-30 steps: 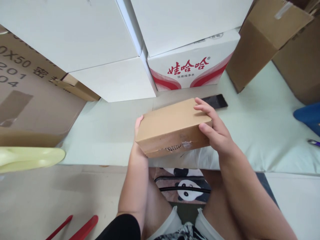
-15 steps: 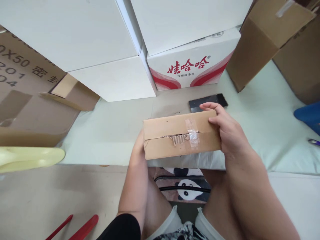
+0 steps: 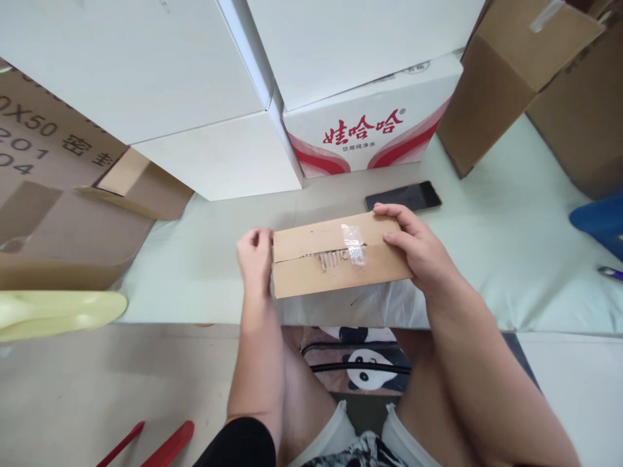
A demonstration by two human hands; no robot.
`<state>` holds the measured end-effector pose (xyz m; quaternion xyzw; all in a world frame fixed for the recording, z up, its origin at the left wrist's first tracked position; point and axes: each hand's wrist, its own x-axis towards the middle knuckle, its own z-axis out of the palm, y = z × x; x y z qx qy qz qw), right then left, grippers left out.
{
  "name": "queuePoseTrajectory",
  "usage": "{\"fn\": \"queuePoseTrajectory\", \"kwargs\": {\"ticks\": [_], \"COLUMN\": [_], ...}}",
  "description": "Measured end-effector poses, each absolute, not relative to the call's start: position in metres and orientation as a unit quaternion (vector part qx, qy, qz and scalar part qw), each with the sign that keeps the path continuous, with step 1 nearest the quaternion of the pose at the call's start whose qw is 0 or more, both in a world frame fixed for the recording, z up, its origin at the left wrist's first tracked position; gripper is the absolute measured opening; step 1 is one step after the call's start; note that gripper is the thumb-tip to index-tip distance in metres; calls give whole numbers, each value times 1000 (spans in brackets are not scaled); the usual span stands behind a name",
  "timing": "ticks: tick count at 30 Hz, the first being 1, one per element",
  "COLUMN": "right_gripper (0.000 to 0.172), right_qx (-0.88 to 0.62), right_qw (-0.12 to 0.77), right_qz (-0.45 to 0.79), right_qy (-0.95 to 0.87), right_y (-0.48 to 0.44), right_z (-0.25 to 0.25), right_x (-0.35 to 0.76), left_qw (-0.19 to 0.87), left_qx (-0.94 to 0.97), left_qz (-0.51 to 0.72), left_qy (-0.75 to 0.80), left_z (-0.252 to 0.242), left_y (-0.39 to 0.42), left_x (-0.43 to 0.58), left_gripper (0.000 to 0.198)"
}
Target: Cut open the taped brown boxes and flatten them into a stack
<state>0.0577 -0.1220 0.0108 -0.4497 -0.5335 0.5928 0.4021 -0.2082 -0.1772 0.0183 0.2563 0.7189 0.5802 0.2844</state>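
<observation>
A small brown cardboard box (image 3: 302, 279) is held over the near part of the light green surface. Its top seam has a torn patch of corrugated card and a strip of clear tape (image 3: 354, 245). My right hand (image 3: 418, 250) grips the box's right end, thumb on the top face and index finger along the far edge. Close against the left end is my left hand (image 3: 256, 259), its fingers curled in; what they pinch, if anything, is hidden. Just beyond the box lies a black phone (image 3: 406, 196).
White cabinets (image 3: 214, 162) and a red-and-white water carton (image 3: 365, 139) line the back. Large cardboard boxes stand left (image 3: 43, 214) and right (image 3: 506, 78). A pale yellow object (image 3: 63, 311) is at left, a blue one (image 3: 601, 220) at right, and red pieces (image 3: 170, 444) below.
My left hand has come out from behind the box to its left end, fingers curled. The box and my right hand have shifted slightly left and away from me.
</observation>
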Motion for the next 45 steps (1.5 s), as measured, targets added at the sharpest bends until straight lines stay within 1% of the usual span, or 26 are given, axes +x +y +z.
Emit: {"fn": "queuePoseTrajectory", "kwargs": {"ticks": [2,4,6,9,11,16,22,25,27,28,29,30,32,34,36,38,40,41,42,43,44,45], "right_gripper": [39,40,40,41,41,40,38,34,27,24,21,18,15,20,24,19,11,9,9,12,15,18], "right_qx": [-450,-456,-462,-466,-462,-455,-433,-430,-478,-520,-566,-610,-669,-687,-685,-679,-678,-679,-679,-680,-676,-663], "right_qw": [400,400,401,401,403,399,411,476,533,544,536,506,403,281,181,125,106,111,138,192,276,383], "right_qz": [596,600,604,607,607,607,628,636,577,526,470,419,346,308,281,270,268,270,278,294,315,336], "right_qy": [-531,-522,-511,-503,-506,-515,-499,-429,-392,-396,-414,-443,-520,-595,-648,-671,-676,-674,-665,-644,-607,-549], "right_y": [-122,-120,-119,-117,-117,-118,-115,-101,-90,-86,-83,-82,-83,-87,-91,-93,-91,-89,-86,-83,-79,-76], "right_z": [10,10,10,10,11,10,7,1,-4,-6,-9,-12,-19,-25,-32,-37,-40,-40,-39,-36,-33,-28], "right_x": [57,56,54,52,52,53,53,63,75,81,87,92,97,97,94,92,93,94,96,98,100,102], "left_qw": [183,142,150,176,175,182,176,165,161,160,159,159,160,163,167,172,172,171,170,168,164,159], "left_qx": [324,414,508,647,708,772,828,819,820,823,824,824,819,816,819,824,827,828,829,829,828,825], "left_qz": [610,616,583,479,413,316,199,171,165,163,162,161,162,165,167,167,165,162,158,152,144,134], "left_qy": [700,656,615,567,546,520,494,522,523,521,519,520,527,530,523,513,508,508,509,511,517,526], "left_z": [32,46,61,79,90,103,79,70,68,69,69,70,71,71,71,70,69,69,69,70,71,72], "left_y": [-186,-199,-212,-222,-220,-197,-181,-187,-190,-190,-190,-189,-186,-183,-182,-181,-182,-183,-184,-185,-187,-188], "left_x": [-205,-198,-189,-174,-166,-152,-146,-146,-146,-146,-146,-146,-145,-144,-145,-146,-147,-148,-148,-147,-147,-146], "left_gripper": [13,11,11,12,12,16,28,33,35,36,37,38,39,38,37,35,33,32,31,31,31,33]}}
